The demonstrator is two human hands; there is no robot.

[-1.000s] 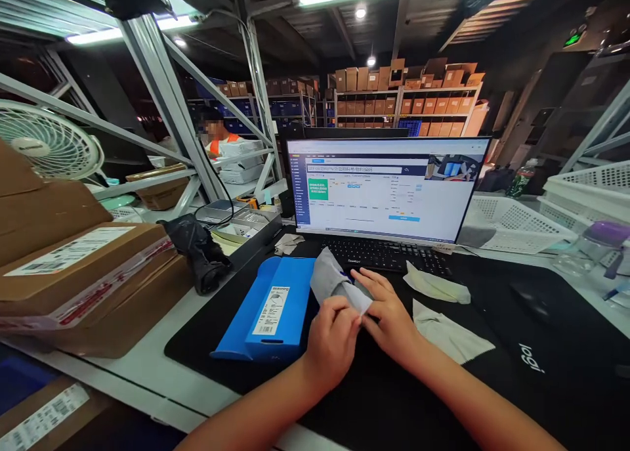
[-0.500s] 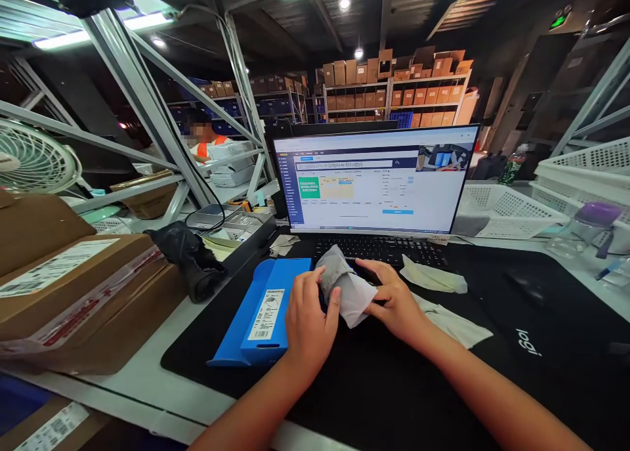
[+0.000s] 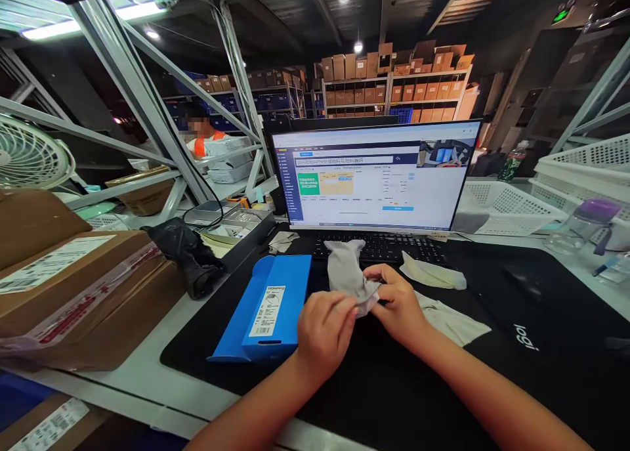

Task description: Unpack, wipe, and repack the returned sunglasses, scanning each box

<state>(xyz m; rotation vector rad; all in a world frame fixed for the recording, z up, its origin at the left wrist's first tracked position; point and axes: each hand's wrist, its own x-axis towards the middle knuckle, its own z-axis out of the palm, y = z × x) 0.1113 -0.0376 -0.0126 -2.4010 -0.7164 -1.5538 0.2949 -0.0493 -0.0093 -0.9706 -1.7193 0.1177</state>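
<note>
In front of the keyboard, a thin grey-white wrapper (image 3: 345, 274) hangs crumpled between my hands, its top end pointing towards the screen. My left hand (image 3: 325, 333) is closed, fingertips pinched at the wrapper's lower edge. My right hand (image 3: 401, 304) pinches its right corner between thumb and fingers. Whether anything is inside the wrapper cannot be made out. Just left of my left hand lies a blue box (image 3: 288, 293) with a white printed label. Two more pale, flattened wrappers, one above (image 3: 433, 272) and one below (image 3: 455, 320), lie right of my right hand.
A monitor (image 3: 374, 182) stands behind the keyboard (image 3: 394, 249). A mouse (image 3: 525, 285) rests on the black desk mat (image 3: 394, 398). Brown cartons (image 3: 83, 293) and a black plastic bag (image 3: 189, 257) are at left, white baskets (image 3: 506, 208) at right. A person sits beyond the frame at left.
The wrapper has turned and now stretches upward, away from me. My left hand has moved down and right, from the wrapper's left side to its lower edge. My right hand has barely shifted.
</note>
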